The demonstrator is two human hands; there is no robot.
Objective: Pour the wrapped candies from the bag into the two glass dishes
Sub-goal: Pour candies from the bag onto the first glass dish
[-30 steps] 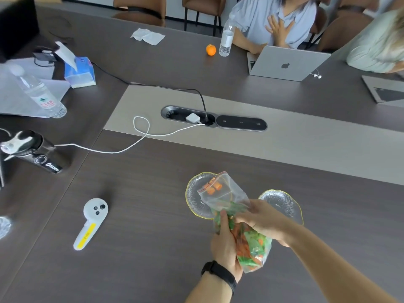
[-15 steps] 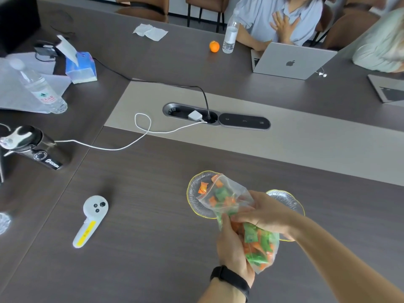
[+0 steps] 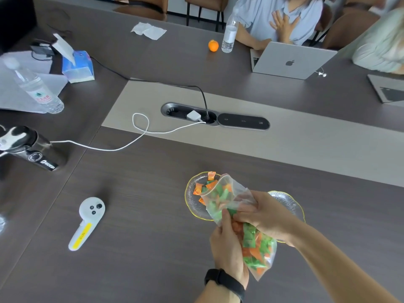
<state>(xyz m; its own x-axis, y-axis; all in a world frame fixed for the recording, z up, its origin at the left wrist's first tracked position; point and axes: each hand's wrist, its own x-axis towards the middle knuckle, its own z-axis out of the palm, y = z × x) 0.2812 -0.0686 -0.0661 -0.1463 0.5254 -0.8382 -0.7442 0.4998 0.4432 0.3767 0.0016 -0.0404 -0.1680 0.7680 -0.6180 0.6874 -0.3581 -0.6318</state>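
Note:
A clear plastic bag [image 3: 258,250] full of orange and green wrapped candies is tilted, its open mouth over the left glass dish [image 3: 192,201]. Several candies [image 3: 198,189] lie in that dish. My left hand [image 3: 227,243] grips the bag's middle from below. My right hand [image 3: 265,214] pinches the bag from above. The right glass dish [image 3: 288,203], gold-rimmed like the left one, is partly hidden behind my right hand and looks to hold nothing.
A white and yellow controller [image 3: 86,221] lies to the left. A white cable [image 3: 122,145] runs from the table socket [image 3: 190,114] to a black device [image 3: 32,149]. Tissue box [image 3: 77,66], water bottles, an orange [image 3: 213,45] and laptops with seated people sit farther back.
The bag has tipped further toward the left dish, and candies have slid to its mouth and spilled into that dish. Both hands kept their grip.

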